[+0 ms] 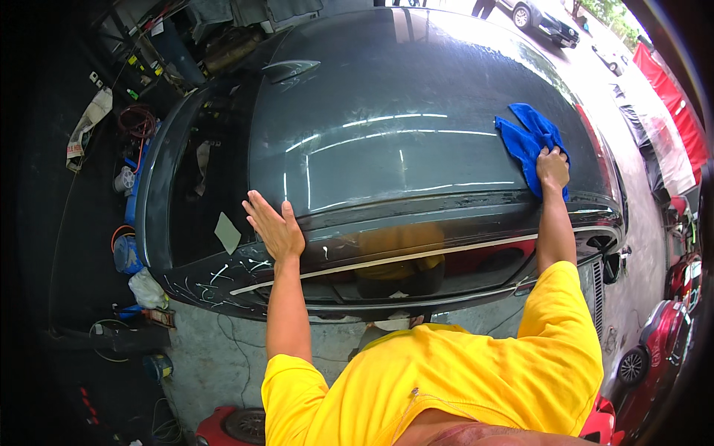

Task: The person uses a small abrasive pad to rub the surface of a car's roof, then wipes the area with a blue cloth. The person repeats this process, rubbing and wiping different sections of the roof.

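Note:
Before me lies the dark grey roof of a car (401,160), glossy with reflected light strips. At its right part my right hand (552,169) grips a bright blue cloth (529,137), pressed on the roof with its loose ends spread out. My left hand (277,229) rests flat near the rear left edge of the roof, fingers stretched and holding nothing. Left of that hand, a pale square piece of paper or sandpaper (227,233) lies by the rear window (204,178). White streaks (216,279) mark the rear body panel below it.
A shark-fin antenna (290,70) stands up at the roof's rear. Blue containers (128,254), a white bag (149,288) and a coiled hose (137,121) crowd the left side. Red cars (654,346) stand at the right, and another car (539,18) is outside at the far right.

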Motion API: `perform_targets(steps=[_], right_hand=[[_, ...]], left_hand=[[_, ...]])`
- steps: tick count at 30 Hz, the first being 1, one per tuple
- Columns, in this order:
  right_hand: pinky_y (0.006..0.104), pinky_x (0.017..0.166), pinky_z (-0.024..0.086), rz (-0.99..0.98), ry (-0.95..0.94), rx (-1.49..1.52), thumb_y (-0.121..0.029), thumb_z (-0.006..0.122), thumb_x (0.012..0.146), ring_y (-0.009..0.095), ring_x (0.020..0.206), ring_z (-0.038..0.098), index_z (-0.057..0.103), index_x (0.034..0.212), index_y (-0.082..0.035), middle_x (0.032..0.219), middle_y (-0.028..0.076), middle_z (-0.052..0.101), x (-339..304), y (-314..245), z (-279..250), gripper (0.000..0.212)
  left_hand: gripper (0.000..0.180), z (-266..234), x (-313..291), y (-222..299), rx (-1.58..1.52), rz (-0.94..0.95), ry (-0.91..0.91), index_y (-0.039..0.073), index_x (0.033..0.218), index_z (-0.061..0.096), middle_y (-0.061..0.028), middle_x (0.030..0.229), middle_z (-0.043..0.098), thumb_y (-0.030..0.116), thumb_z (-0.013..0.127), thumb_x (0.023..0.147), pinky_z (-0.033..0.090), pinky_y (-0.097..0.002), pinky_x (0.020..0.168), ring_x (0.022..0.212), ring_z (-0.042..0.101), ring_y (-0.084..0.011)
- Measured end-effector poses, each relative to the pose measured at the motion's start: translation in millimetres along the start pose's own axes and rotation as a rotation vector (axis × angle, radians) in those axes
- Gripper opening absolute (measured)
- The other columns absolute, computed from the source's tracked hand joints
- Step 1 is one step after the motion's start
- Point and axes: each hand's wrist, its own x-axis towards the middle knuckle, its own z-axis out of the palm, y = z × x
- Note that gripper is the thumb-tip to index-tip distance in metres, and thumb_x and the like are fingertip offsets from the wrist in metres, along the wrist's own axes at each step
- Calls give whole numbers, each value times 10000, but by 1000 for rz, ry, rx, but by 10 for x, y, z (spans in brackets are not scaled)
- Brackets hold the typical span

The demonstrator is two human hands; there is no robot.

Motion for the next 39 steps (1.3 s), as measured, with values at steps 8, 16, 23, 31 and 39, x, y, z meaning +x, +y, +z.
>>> perform_targets(steps=[8, 16, 23, 31, 39], right_hand=[[553, 989, 527, -424, -374, 5, -421, 462, 1072, 443, 1174, 671, 581, 1278, -5, 1230, 279, 695, -1183, -1093, -642, 480], [474, 808, 619, -303, -1306, 1222, -402, 500, 1093, 260, 949, 728, 633, 1185, 22, 1037, 150, 727, -2419, -2264, -881, 453], [528, 946, 588, 16, -1387, 1756, -438, 492, 1097, 290, 1007, 722, 585, 1263, -10, 1158, 167, 705, -2024, -2217, -1447, 468], [608, 1198, 317, -808, 229, 597, -522, 517, 1040, 382, 1470, 427, 573, 1476, -213, 1599, 185, 430, -1307, -1173, -867, 537], [623, 1264, 137, -1171, -96, 14, -644, 506, 992, 358, 1591, 184, 436, 1582, -348, 1717, 82, 262, -1210, -2407, -267, 663]], left_hand=[[785, -8, -7, -4, -3, 9, 8, -2, 1650, 104, -223, 1722, 137, 490, 357, 1093, 57, -554, 1282, 1600, 56, -419], [777, -2, 4, -8, 14, 0, 14, -25, 1643, 112, -223, 1721, 148, 463, 366, 1094, 68, -541, 1287, 1601, 71, -407], [756, -14, -10, -62, 25, 2, 48, -25, 1642, 123, -225, 1718, 151, 442, 362, 1096, 72, -530, 1290, 1599, 75, -409], [796, -50, 11, -19, -40, 15, 32, -16, 1647, 111, -221, 1725, 130, 499, 355, 1091, 59, -556, 1283, 1599, 58, -424], [787, -80, 0, -25, -8, 16, -15, -16, 1648, 104, -232, 1718, 143, 483, 348, 1091, 64, -563, 1279, 1595, 71, -434]])
